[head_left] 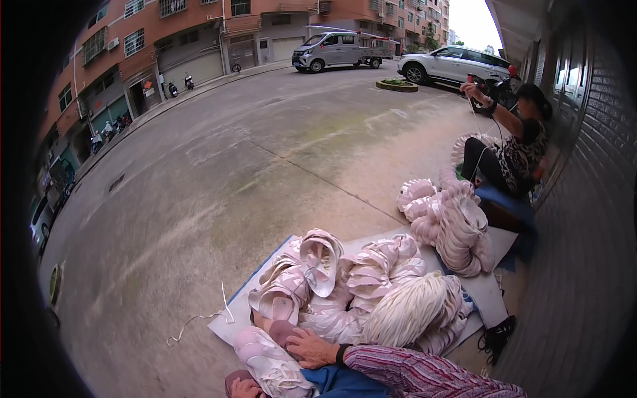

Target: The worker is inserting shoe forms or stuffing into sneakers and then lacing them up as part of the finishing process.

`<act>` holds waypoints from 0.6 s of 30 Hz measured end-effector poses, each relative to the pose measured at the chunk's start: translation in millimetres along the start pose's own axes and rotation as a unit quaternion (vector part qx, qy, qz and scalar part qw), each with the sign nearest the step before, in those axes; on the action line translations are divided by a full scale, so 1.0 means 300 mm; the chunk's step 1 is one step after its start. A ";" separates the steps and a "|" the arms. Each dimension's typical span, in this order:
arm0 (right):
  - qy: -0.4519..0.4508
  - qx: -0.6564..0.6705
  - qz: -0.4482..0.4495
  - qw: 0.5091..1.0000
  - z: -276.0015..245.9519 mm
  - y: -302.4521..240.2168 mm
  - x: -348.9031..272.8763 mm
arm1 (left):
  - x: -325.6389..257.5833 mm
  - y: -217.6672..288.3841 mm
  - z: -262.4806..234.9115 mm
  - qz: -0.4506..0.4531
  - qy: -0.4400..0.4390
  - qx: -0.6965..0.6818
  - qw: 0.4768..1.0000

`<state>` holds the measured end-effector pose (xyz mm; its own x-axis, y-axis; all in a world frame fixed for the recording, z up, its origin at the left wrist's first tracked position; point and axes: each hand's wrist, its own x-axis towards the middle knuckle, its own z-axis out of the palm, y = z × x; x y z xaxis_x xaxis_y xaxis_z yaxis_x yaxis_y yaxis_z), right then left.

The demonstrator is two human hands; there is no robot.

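My right hand (pixel 312 348), with a black wristband, lies palm down with fingers apart across a mauve piece (pixel 284 331). I cannot tell what that piece is. Bare skin shows just past it. At the lower edge, my left hand (pixel 245 389) is partly cut off, its fingers curled beside another mauve patch (pixel 234 379); what it grips is hidden. Between the hands lies a nested stack of pale pink and white shoe uppers (pixel 269 358). More stacked shoe uppers (pixel 388 265) lie just beyond, with a thick bundle of white laces (pixel 411 308) on them.
Pale sheets (pixel 488 298) lie under the piles. A white cord (pixel 202 316) trails onto the concrete at left; dark strands (pixel 496 338) lie at right. A co-worker (pixel 517 142) sits by the wall beside another heap of uppers (pixel 454 225). Vehicles (pixel 342 50) stand across the road.
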<state>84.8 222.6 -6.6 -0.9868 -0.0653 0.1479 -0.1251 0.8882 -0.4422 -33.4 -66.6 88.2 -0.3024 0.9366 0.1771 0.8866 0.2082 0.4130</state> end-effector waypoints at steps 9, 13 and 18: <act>0.033 -0.050 -0.074 0.995 -0.019 -0.032 -0.024 | -0.001 0.002 0.000 0.006 0.003 0.007 1.000; 0.041 -0.045 -0.088 0.994 -0.016 -0.028 -0.015 | -0.002 0.001 0.000 0.007 -0.002 0.006 1.000; 0.040 0.035 -0.062 0.997 -0.020 -0.010 0.000 | 0.002 0.003 -0.002 0.006 -0.003 0.005 1.000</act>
<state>85.8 222.6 -0.1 -0.9521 -0.1340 0.2748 -0.2558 0.8416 -0.4757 -33.1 -66.0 89.1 -0.2898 0.9405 0.1772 0.8937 0.1997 0.4018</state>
